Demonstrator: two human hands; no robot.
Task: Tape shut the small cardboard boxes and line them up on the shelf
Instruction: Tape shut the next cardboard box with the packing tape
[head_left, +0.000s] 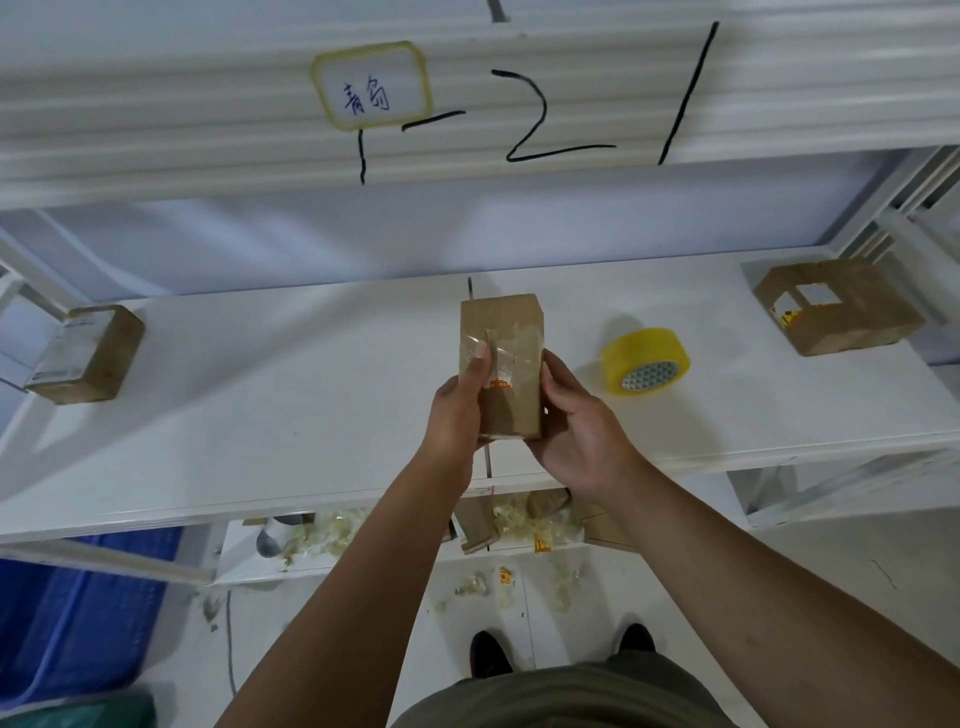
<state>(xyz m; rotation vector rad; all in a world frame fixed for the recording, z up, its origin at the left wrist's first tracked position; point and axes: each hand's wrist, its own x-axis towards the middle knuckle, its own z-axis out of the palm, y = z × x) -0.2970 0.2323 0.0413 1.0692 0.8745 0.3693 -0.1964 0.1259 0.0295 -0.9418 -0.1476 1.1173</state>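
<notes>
Over mid-shelf (260, 415), left hand (457, 410) and right hand (576, 431) grip the box (506, 322) upright, fingers (555, 374) wrapped round its sides. Risk: the tape strip looks wrinkled and could lift unless rubbed flat. Count: three boxes (held one, left box (85, 353), right box (839, 306)), one tape roll (645, 361).

"青岛" on label (371, 85), "2" on beam (156, 130)

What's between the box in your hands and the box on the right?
The yellow tape roll, resting on the white shelf; the head view shows it.
</notes>
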